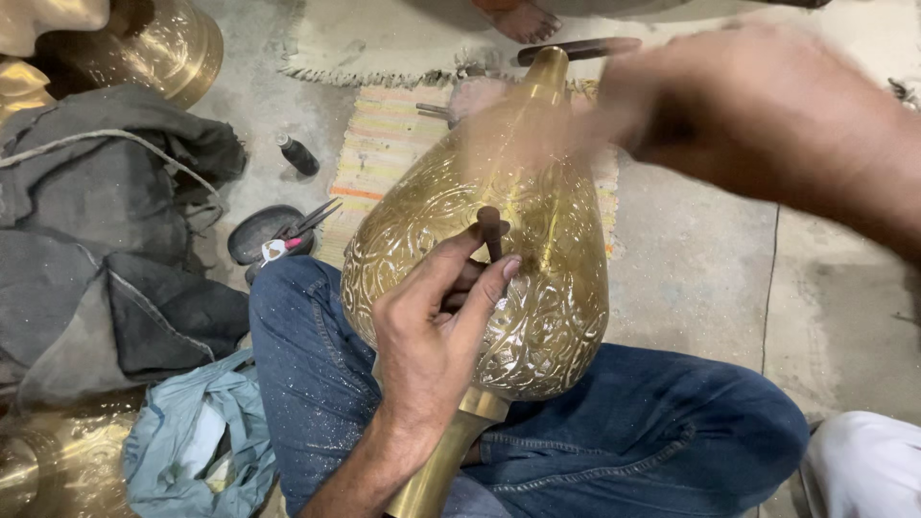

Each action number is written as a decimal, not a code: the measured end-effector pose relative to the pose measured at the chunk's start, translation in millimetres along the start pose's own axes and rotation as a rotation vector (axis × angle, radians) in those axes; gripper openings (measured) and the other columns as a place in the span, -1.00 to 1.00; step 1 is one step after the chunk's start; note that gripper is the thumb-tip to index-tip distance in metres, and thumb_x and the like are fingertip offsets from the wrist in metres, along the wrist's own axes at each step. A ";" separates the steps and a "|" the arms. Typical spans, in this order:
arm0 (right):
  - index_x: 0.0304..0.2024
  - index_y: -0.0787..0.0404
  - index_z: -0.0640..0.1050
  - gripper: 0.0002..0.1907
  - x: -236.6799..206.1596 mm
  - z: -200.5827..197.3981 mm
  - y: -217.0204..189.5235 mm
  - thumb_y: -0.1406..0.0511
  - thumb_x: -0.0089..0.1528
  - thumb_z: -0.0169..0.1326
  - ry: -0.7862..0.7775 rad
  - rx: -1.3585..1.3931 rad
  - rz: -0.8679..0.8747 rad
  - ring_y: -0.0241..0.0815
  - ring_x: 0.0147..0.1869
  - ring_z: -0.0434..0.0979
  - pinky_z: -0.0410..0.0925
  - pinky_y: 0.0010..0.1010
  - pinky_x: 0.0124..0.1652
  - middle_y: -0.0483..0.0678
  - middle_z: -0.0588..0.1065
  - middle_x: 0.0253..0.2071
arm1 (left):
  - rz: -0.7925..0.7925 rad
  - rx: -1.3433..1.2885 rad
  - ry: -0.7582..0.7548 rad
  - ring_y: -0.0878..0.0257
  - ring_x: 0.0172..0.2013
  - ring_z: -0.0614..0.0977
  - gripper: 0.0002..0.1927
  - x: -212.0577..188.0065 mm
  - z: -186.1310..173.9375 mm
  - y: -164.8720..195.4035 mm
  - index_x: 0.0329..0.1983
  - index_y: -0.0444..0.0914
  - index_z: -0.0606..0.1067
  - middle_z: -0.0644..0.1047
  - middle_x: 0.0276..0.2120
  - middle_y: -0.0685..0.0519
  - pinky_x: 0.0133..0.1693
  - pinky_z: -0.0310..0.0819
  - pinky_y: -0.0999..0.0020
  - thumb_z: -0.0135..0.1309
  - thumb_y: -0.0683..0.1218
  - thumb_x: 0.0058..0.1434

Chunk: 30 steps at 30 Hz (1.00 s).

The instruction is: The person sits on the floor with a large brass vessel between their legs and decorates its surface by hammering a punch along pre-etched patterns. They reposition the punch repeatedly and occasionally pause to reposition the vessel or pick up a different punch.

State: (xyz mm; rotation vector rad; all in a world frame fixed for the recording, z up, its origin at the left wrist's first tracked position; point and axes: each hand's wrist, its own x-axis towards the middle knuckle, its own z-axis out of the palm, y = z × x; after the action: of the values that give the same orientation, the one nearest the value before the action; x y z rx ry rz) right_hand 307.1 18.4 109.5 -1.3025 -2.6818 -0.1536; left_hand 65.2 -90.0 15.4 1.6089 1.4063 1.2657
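A large engraved brass vessel [566,288] lies across my lap, its narrow neck pointing away from me. My left hand [432,336] rests on the vessel's belly and pinches a short dark metal punch [490,230] upright against the brass. My right hand [729,105] is raised above the vessel's neck, blurred by motion, and grips a dark-handled hammer [576,48] whose handle shows beyond the neck tip.
Grey cloth [106,221] is heaped at the left with more brassware [173,48] behind it. A dark dish with pliers [278,235] and a small black bottle [298,154] sit on the concrete. A striped mat [384,144] lies ahead. Another person's foot [526,19] and white-clothed knee [863,460] are nearby.
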 end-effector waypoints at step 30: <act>-0.05 0.24 0.61 -0.73 -15.8 29.2 10.2 0.24 0.26 0.26 -0.082 0.431 0.439 0.06 -0.29 0.68 0.52 -0.11 -0.25 0.07 0.59 -0.30 | 0.018 0.037 -0.074 0.40 -0.41 0.71 -0.61 7.4 -6.7 3.8 0.14 -0.25 0.58 0.69 -0.33 0.02 -0.43 0.61 0.50 0.27 -0.08 0.26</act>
State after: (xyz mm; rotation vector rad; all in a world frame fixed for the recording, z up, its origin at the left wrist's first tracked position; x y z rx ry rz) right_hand 322.0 17.1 78.1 -1.7120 -2.2316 0.5068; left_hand 59.9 -84.4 22.8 1.6795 1.3801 1.1846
